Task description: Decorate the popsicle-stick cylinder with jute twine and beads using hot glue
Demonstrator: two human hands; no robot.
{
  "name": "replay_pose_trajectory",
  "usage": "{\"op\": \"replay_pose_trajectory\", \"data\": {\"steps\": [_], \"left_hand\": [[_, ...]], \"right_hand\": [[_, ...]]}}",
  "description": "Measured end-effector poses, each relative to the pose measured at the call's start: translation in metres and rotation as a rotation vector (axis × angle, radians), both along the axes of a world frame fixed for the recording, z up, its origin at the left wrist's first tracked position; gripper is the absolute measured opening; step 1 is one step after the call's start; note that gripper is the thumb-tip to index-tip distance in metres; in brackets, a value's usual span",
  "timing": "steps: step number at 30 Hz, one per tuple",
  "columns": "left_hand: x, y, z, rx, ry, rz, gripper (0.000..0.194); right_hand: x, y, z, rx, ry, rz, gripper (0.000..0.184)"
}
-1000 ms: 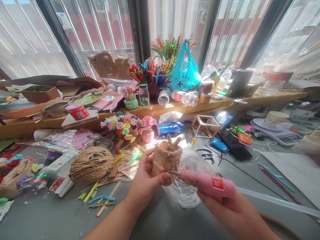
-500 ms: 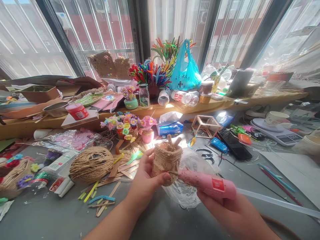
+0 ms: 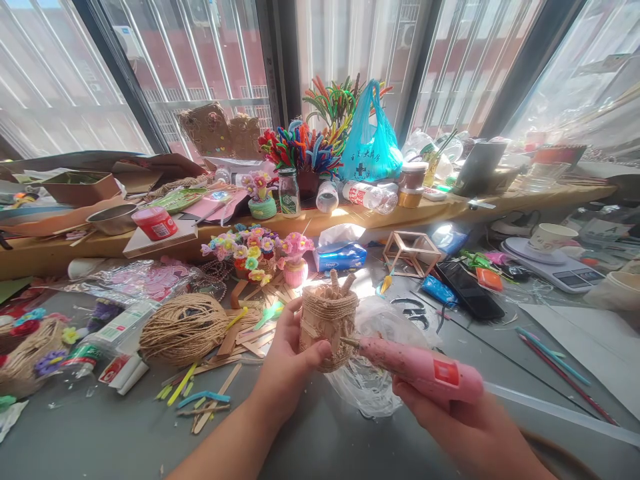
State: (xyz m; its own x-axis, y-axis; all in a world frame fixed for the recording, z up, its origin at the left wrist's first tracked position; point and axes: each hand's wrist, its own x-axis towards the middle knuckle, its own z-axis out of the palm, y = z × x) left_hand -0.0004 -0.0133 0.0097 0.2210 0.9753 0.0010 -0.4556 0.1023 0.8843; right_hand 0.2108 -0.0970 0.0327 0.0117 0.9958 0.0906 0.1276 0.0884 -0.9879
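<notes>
A small twine-wrapped pot [image 3: 327,327] with brown stubs standing up inside it is held off the table by my left hand [image 3: 290,360]. My left thumb presses on its front, and the other fingers wrap behind it, partly hidden. My right hand [image 3: 450,413] is closed round a pink hot glue gun [image 3: 420,363], its metal nozzle at the pot's lower right side. From the back of the gun sticks a long translucent glue stick [image 3: 565,410]. Beneath the pot and nozzle lies a crumpled clear plastic bag [image 3: 375,387].
Left of my hands are a coil of twine [image 3: 184,328], loose craft sticks [image 3: 215,403] and pipe cleaner pieces. Behind stand pipe cleaner flowers [image 3: 253,250], a tissue pack [image 3: 341,256] and a wooden stick frame [image 3: 411,253]. Scissors [image 3: 411,311], a phone [image 3: 470,290] and a kitchen scale [image 3: 557,267] lie to the right.
The pot has shifted slightly left and turned a little in my left hand. The glue gun has moved slightly right and down, its nozzle drawn back from near my left thumb to the pot's right side.
</notes>
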Motion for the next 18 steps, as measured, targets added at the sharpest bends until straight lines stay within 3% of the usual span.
{"op": "replay_pose_trajectory", "data": {"steps": [9, 13, 18], "left_hand": [[-0.003, -0.001, -0.002, -0.021, 0.019, -0.019, 0.077], [-0.002, -0.003, 0.000, -0.031, 0.010, -0.047, 0.074], [-0.001, -0.004, -0.001, -0.045, -0.008, -0.063, 0.077]], "right_hand": [[0.000, -0.001, -0.002, -0.068, 0.024, -0.091, 0.040], [-0.004, 0.001, -0.013, -0.138, 0.060, -0.146, 0.047], [-0.013, 0.003, -0.031, -0.201, 0.259, -0.193, 0.052]]}}
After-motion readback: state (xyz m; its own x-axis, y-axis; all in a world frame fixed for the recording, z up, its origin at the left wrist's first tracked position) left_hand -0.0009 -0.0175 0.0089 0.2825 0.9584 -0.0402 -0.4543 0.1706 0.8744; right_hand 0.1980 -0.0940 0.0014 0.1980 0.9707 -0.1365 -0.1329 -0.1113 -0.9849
